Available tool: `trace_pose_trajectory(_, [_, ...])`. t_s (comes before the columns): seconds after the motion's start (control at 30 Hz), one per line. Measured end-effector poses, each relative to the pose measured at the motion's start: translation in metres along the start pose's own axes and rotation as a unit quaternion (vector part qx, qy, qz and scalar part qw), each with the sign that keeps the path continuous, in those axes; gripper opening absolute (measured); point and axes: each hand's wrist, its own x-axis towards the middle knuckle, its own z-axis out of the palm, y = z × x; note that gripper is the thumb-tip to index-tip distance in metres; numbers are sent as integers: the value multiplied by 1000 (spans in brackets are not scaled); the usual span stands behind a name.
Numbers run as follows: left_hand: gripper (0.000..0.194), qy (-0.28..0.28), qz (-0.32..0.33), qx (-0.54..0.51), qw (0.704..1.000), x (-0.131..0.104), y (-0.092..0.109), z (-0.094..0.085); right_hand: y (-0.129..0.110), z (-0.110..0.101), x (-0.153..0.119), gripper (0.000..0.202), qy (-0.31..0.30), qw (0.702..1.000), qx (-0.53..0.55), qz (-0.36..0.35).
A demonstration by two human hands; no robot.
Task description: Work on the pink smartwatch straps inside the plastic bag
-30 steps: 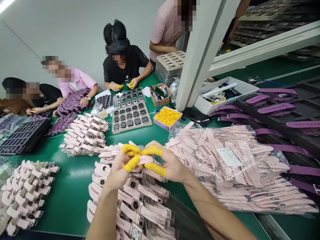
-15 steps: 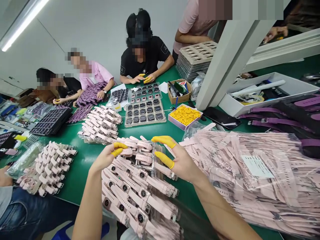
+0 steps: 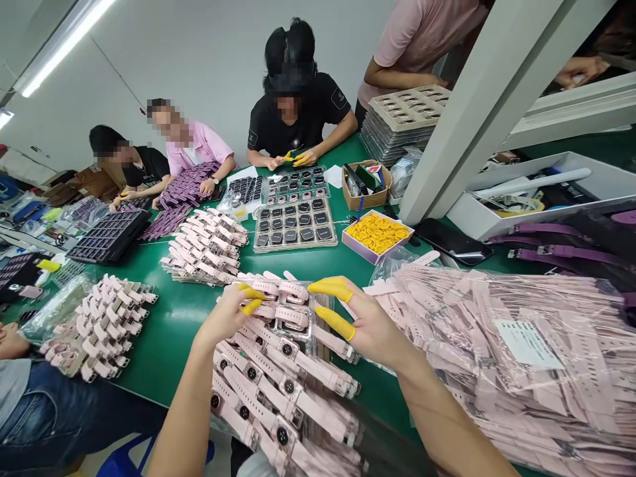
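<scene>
My left hand (image 3: 226, 316), with yellow finger cots on thumb and finger, pinches the curled strap end of a pink-strapped smartwatch (image 3: 260, 310) at the left side of a clear plastic tray (image 3: 304, 329). Other curled pink-strapped watches (image 3: 293, 291) sit in the tray's slots. At the tray's right edge is my right hand (image 3: 365, 318), also in yellow cots, its thumb and forefinger apart and their tips close to the edge; contact is unclear. In front of the tray, a layered pile of pink-strapped watches (image 3: 283, 397) lies face down, dark round sensors upward.
Bagged pink straps (image 3: 497, 331) cover the right side. Behind are a box of yellow finger cots (image 3: 377, 233), a phone (image 3: 450, 242) and a tray of dark watch faces (image 3: 295, 225). More pink-strapped watches (image 3: 206, 245) stand at left. Co-workers (image 3: 301, 99) sit opposite; a post (image 3: 462, 106) rises at right.
My left hand has moved slightly right with the watch strap, bringing it down to the tray's left slots. My right hand stays beside the tray's edge. The whole view has shifted slightly.
</scene>
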Motion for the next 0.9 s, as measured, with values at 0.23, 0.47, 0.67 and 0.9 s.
trace_pose_trajectory(0.23, [19,168,-305,76,934,-18,-70,-25,-1,-7,0,25,10,1000,-7,6])
trace_pose_trajectory(0.47, [31,235,-281,-121,923,-11,-108,13,1,-4,1,25,14,1000,1,2])
trace_pose_trajectory(0.67, [45,366,-175,-201,892,-20,-102,4,3,-5,1,24,13,1000,-4,2])
trace_pose_trajectory(0.9, [37,474,-21,-189,860,-37,-53,-3,5,-2,1,25,2,1000,-17,4])
